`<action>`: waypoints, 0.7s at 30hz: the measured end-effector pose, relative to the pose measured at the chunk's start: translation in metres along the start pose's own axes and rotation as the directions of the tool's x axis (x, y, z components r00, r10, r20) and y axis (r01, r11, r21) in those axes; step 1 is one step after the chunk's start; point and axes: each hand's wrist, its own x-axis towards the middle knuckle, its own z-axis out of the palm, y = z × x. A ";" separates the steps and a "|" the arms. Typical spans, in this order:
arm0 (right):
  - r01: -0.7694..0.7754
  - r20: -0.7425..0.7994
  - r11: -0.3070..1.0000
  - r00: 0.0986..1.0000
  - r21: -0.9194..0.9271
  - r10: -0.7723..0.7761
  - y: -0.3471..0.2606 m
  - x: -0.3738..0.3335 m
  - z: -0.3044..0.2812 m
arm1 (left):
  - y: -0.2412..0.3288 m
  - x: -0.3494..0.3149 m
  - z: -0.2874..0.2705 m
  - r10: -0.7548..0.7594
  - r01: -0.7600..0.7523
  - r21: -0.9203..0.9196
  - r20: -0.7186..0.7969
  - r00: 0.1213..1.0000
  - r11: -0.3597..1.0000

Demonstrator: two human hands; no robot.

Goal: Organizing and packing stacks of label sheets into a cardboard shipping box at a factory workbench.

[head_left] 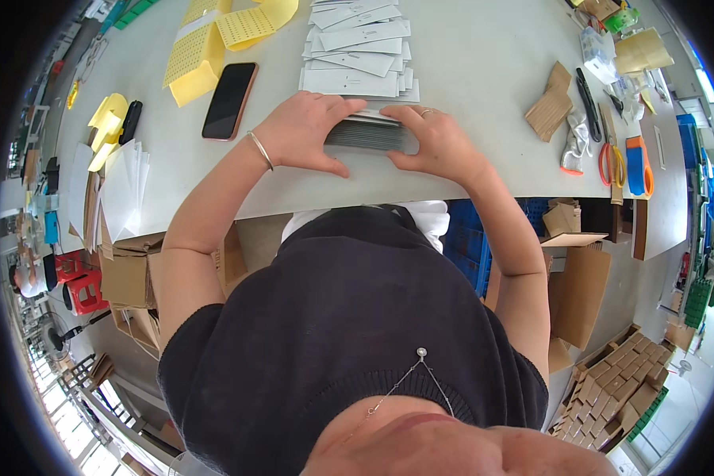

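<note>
A neat stack of thin flat cards stands near the table's front edge, its layered grey edges facing me. My left hand curves around the left end, fingers along the far side and thumb at the near side. Around the right end is my right hand, with its thumb low at the front and its index finger over the top edge. Just beyond the stack lies a long overlapping pile of white printed slips. Parts of the stack's ends are hidden by my hands.
Left of the slips are a black phone and yellow perforated sheets. White papers lie at the left edge. At right are a cardboard piece, scissors and an orange-and-blue tape roll. Cartons stand below the table.
</note>
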 end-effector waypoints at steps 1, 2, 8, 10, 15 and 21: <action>0.004 0.005 1.000 1.000 -0.008 -0.004 0.001 0.002 0.001 | -0.001 0.001 0.000 0.048 -0.048 0.012 0.000 0.999 0.999; 0.020 -0.055 1.000 0.998 -0.018 -0.021 0.003 0.002 0.004 | -0.002 0.002 0.002 0.044 -0.044 0.013 -0.009 0.999 0.999; 0.032 -0.251 0.999 0.967 -0.019 -0.036 0.020 -0.001 0.022 | -0.003 0.016 -0.001 -0.185 0.190 -0.016 0.161 0.970 0.982; -0.021 -0.228 0.999 0.973 0.026 0.027 0.018 -0.002 0.019 | -0.004 0.021 -0.005 -0.228 0.241 -0.023 0.242 0.943 0.970; -0.066 -0.148 0.997 0.986 0.035 0.070 0.018 0.002 0.017 | -0.010 0.023 -0.005 -0.197 0.209 -0.033 0.230 0.953 0.977; -0.010 -0.088 0.996 0.996 0.089 0.018 0.014 -0.009 0.023 | -0.004 0.009 -0.009 -0.131 0.164 -0.104 0.268 0.954 0.981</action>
